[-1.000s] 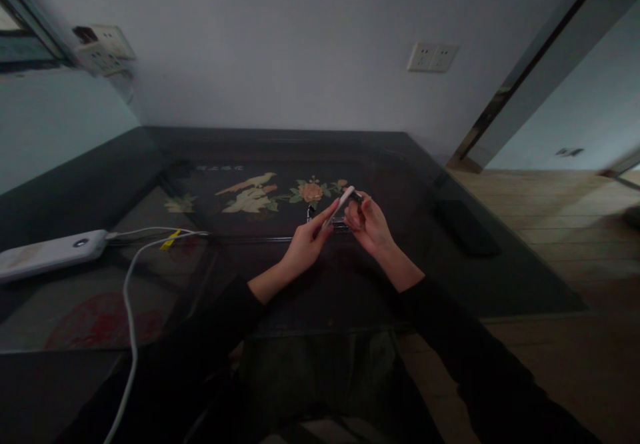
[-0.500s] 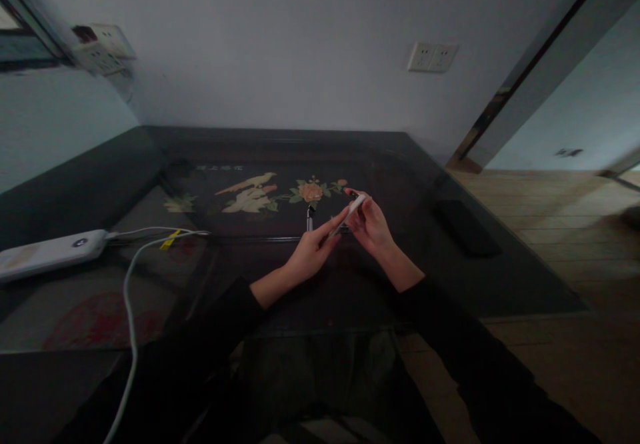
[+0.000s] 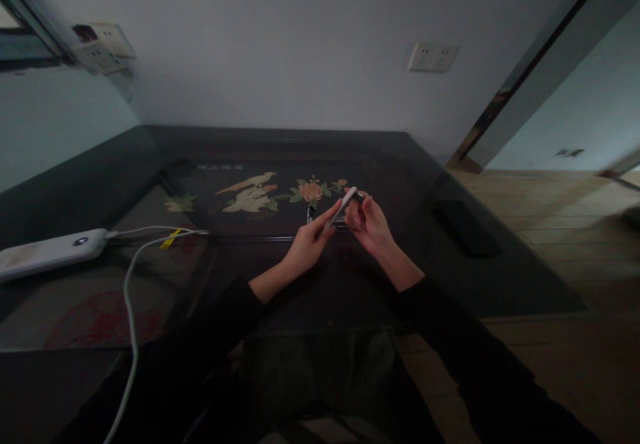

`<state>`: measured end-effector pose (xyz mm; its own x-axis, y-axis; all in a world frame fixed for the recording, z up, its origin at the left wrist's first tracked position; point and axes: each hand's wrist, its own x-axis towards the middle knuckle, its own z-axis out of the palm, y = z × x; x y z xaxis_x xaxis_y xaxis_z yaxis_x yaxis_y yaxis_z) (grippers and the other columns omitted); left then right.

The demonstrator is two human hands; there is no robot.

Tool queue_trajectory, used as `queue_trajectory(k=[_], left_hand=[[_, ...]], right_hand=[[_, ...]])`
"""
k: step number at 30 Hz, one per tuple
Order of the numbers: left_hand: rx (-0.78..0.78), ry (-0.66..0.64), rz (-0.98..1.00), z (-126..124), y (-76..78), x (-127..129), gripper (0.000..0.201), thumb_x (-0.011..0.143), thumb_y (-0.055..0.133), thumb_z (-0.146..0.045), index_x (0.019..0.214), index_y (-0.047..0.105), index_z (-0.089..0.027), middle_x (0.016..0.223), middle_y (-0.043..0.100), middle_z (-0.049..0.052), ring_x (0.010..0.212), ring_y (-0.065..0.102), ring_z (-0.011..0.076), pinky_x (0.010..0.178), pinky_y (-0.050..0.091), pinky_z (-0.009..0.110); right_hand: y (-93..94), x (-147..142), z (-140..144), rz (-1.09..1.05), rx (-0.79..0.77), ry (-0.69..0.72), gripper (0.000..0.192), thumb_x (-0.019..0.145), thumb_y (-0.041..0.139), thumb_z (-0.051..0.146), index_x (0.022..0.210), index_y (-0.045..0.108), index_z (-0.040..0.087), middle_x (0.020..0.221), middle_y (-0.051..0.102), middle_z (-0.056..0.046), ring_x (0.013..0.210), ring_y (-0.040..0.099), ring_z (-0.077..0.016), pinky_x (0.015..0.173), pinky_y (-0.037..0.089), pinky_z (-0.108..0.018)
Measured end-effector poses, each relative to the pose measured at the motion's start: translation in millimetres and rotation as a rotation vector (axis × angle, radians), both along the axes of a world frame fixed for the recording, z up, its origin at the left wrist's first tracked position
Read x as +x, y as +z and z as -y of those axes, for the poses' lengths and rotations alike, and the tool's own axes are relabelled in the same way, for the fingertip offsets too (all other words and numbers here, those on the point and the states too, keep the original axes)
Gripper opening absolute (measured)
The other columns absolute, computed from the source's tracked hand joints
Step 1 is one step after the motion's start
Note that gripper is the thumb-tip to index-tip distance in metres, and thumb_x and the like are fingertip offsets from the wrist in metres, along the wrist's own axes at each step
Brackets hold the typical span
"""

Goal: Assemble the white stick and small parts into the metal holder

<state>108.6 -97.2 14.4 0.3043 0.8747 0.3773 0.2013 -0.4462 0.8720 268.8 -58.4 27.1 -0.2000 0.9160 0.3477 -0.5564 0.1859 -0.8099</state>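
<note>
Over the middle of the dark table [image 3: 325, 284], my left hand [image 3: 306, 247] is closed on a thin, flat, light-coloured piece [image 3: 342, 207], seen nearly edge-on and tilted up to the right. My right hand [image 3: 371, 232] is at its upper end, fingers curled in a pinch around a small dark part [image 3: 359, 197]. Whether that part is attached to the flat piece, I cannot tell. Just beyond my left fingers lies a small black and silver object [image 3: 311, 214], partly hidden; its kind is unclear.
A white power bank [image 3: 53, 254] lies at the left, with a white cable [image 3: 131, 311] bearing a yellow tag [image 3: 171, 239]. On the right is a flat black object [image 3: 467, 228]. A wall [image 3: 280, 71] with a socket [image 3: 433, 57] rises behind the table.
The flat piece has turned more edge-on and its upper end shifted slightly left. My right fingers have curled in, and the small dark part now shows beside that end.
</note>
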Motion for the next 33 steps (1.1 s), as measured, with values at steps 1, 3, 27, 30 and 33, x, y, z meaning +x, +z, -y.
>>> queue_trajectory(k=[1,3,27,30,33], left_hand=[[0.001,0.009,0.007,-0.4,0.2,-0.5,0.058,0.092,0.051,-0.017,0.149,0.040,-0.020,0.089,0.071,0.002,0.055,0.042,0.0082,0.062,0.044,0.023],[0.002,0.023,0.010,-0.9,0.2,-1.2,0.058,0.092,0.051,-0.018,0.149,0.040,-0.021,0.075,0.065,-0.001,0.053,0.036,0.0084,0.056,0.039,0.021],[0.053,-0.134,0.034,8.8,-2.0,5.8,0.056,0.094,0.050,-0.020,0.149,0.040,-0.019,0.150,0.046,0.009,0.133,0.050,0.0241,0.113,0.039,0.040],[0.053,-0.084,0.009,6.6,-1.7,4.7,0.055,0.094,0.050,-0.020,0.148,0.041,-0.022,0.147,0.050,0.009,0.121,0.059,0.0227,0.106,0.045,0.039],[0.044,-0.040,0.001,4.5,-2.0,3.5,0.055,0.094,0.051,-0.020,0.148,0.042,-0.023,0.144,0.055,0.008,0.106,0.065,0.0194,0.097,0.050,0.035]], right_hand=[[0.6,0.0,0.3,0.003,0.006,0.009,0.043,0.072,0.074,0.061,0.092,0.066,0.024,0.045,0.039,0.010,0.041,0.026,-0.0070,0.042,0.019,-0.026],[1.4,-0.1,0.8,0.006,0.012,0.022,0.041,0.072,0.074,0.060,0.089,0.064,0.024,0.045,0.039,0.011,0.040,0.026,-0.0068,0.042,0.018,-0.025],[0.9,1.0,1.0,-0.010,-0.077,-0.037,0.053,0.064,0.078,0.063,0.097,0.070,0.023,0.051,0.042,0.009,0.044,0.034,-0.0070,0.043,0.029,-0.023],[-0.1,0.0,1.5,0.010,-0.047,-0.048,0.052,0.068,0.074,0.065,0.098,0.069,0.023,0.048,0.039,0.010,0.043,0.033,-0.0068,0.042,0.028,-0.024],[-0.8,-0.6,1.5,0.029,-0.016,-0.051,0.051,0.072,0.071,0.066,0.100,0.068,0.023,0.046,0.038,0.010,0.041,0.030,-0.0068,0.043,0.026,-0.025]])
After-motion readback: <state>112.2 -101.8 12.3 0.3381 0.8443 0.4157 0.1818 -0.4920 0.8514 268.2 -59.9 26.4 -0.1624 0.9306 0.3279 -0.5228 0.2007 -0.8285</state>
